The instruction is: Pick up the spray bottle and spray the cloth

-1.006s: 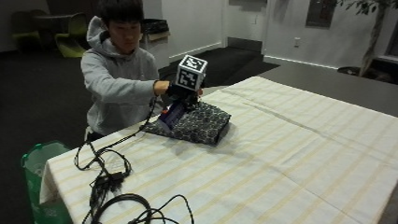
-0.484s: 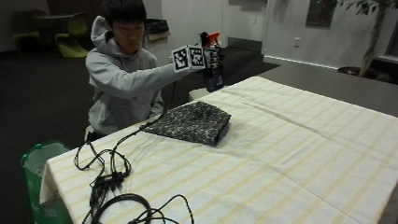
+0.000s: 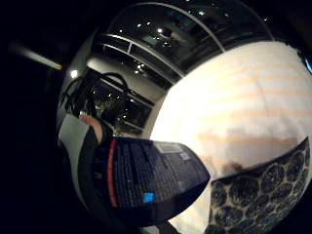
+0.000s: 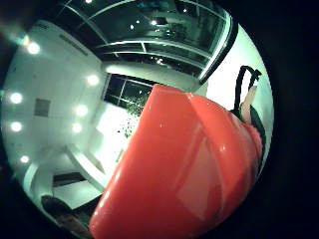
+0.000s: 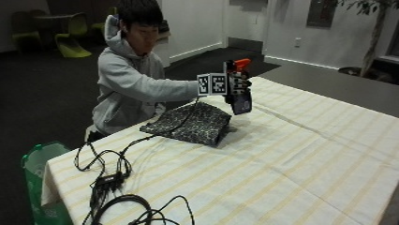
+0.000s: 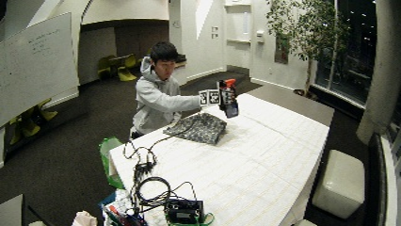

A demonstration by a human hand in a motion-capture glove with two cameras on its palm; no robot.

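Hand [image 5: 237,85] raised above table [image 5: 299,154], arm extended, grasping spray bottle [image 5: 241,101] upright beside cloth [image 5: 190,123].

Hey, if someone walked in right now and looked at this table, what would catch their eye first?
Probably the spray bottle with its orange top, held up in the air by the gloved right hand above the striped tablecloth. Next, the dark patterned cloth lying bunched on the table below it, near the seated person. Black cables trail toward the table's near corner.
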